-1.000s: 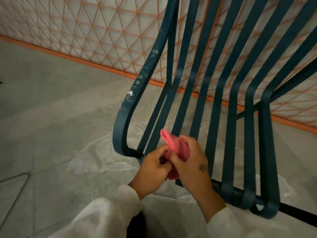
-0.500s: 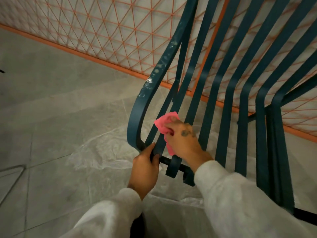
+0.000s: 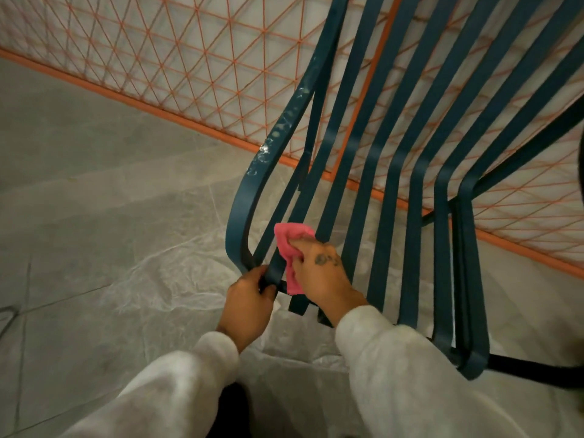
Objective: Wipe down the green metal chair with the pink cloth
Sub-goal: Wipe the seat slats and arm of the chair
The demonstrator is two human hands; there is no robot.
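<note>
The green metal chair [image 3: 385,172] fills the right half of the view, its flat slats curving from the back down into the seat. White scuffs mark its outer left band. My right hand [image 3: 322,273] presses the bunched pink cloth [image 3: 289,248] against the second and third slats from the left, near the front of the seat. My left hand [image 3: 249,305] grips the chair's front edge at the left corner, thumb over the bar. Both arms wear pale sleeves.
An orange-framed mesh fence [image 3: 177,58] runs diagonally behind the chair. A crinkled clear plastic sheet [image 3: 164,279] covers the grey tiled floor [image 3: 63,153] under the chair. A dark frame bar [image 3: 531,368] sticks out at the lower right.
One second ago both hands held the cloth together. My left hand then let go and took the chair's front edge, while my right hand carried the cloth up onto the slats.
</note>
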